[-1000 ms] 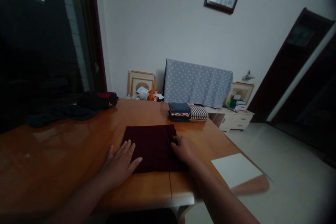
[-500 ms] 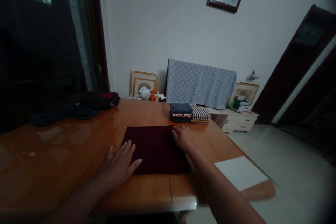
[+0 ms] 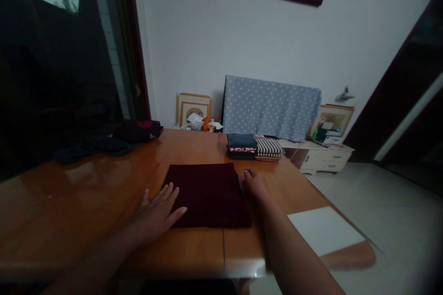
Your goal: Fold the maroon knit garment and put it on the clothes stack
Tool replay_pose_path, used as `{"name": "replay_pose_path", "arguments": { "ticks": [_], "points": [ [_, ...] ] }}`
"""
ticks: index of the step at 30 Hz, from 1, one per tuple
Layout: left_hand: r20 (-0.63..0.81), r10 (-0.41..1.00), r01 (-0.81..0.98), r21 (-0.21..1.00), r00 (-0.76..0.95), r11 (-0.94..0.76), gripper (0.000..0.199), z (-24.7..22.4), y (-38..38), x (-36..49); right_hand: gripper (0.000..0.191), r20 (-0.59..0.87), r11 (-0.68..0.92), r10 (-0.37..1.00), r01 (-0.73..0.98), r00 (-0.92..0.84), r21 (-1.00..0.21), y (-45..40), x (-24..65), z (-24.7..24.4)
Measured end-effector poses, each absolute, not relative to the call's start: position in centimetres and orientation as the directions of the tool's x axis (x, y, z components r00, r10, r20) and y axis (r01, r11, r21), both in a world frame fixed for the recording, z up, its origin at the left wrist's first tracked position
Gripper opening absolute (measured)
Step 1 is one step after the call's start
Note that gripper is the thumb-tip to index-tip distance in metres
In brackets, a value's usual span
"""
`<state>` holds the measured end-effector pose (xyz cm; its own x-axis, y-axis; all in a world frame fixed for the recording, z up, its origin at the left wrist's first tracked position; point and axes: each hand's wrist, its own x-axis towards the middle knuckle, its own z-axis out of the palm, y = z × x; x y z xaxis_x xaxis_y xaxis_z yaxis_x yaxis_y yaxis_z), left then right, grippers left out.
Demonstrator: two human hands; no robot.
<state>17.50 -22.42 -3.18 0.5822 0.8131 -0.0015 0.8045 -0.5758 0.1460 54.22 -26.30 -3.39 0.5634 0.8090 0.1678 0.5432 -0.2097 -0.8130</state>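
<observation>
Fingers of the left hand (image 3: 156,213) are spread a little apart, thumb angled out, their tips lying on the left edge of a dark maroon cloth (image 3: 209,196). The cloth lies flat in a rough rectangle on a glossy wooden table (image 3: 194,253), between the two hands. Just beside the cloth's right edge, toward its far corner, is the right hand (image 3: 255,185), its fingers curled inward together; whether they pinch anything cannot be told, since the back of the hand hides them.

The step seems to be flattening the cloth. To do it well, the left hand would best press lightly as an anchor, without dragging, while the right evens out the slightly ragged right edge.

The left forearm (image 3: 107,249) slants in low from the near left of the cloth, palm down. The right forearm (image 3: 292,244) reaches farther forward from the cloth's near right, the wrist beyond its right edge.

Past the cloth, slightly right, sit a folded stack (image 3: 241,143) and striped clothing (image 3: 269,147). Well to its right lies a white sheet (image 3: 327,230); far left, dark garments (image 3: 136,132).
</observation>
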Motion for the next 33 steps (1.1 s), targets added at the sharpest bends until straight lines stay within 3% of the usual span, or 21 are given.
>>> {"name": "replay_pose_path", "arguments": {
  "ticks": [5,10,13,16,21,23,27,33],
  "points": [
    [-0.075,0.795,0.794,0.171,0.601,-0.584,0.081,0.6,-20.9,18.1,0.023,0.057,-0.177,0.778,0.305,0.625,-0.936,-26.5,55.2,-3.3],
    [0.137,0.707,0.66,0.273,0.694,-0.7,0.053,4.3,-19.0,23.7,0.01,-0.047,-0.123,0.762,0.073,0.646,-0.99,-26.3,55.3,-2.8],
    [0.169,0.658,0.56,0.399,0.734,-0.726,0.036,4.0,-18.4,29.7,0.007,-0.087,-0.107,0.76,-0.007,0.644,-0.994,-26.3,55.6,-2.8],
    [0.182,0.695,0.561,0.468,0.695,-0.683,0.028,2.3,-18.1,35.6,0.006,-0.111,-0.099,0.765,-0.055,0.634,-0.994,-26.1,55.8,-2.9],
    [0.073,0.767,0.658,0.465,0.637,-0.591,0.043,0.2,-18.3,41.2,0.01,-0.113,-0.086,0.764,-0.073,0.635,-0.994,-25.8,56.1,-2.7],
    [0.033,0.795,0.7,0.454,0.606,-0.552,0.04,-0.2,-18.3,41.9,0.011,-0.109,-0.082,0.757,-0.073,0.644,-0.994,-25.8,56.3,-2.5],
    [0.013,0.845,0.683,0.581,0.535,-0.442,0.023,-0.8,-17.9,41.9,0.011,-0.129,-0.088,0.752,-0.096,0.647,-0.992,-25.8,56.5,-2.3],
    [-0.106,0.811,0.598,0.731,0.576,-0.329,0.015,-0.9,-16.9,40.2,0.01,-0.175,-0.085,0.79,-0.178,0.588,-0.98,-25.6,56.3,-2.5]
  ]
}}
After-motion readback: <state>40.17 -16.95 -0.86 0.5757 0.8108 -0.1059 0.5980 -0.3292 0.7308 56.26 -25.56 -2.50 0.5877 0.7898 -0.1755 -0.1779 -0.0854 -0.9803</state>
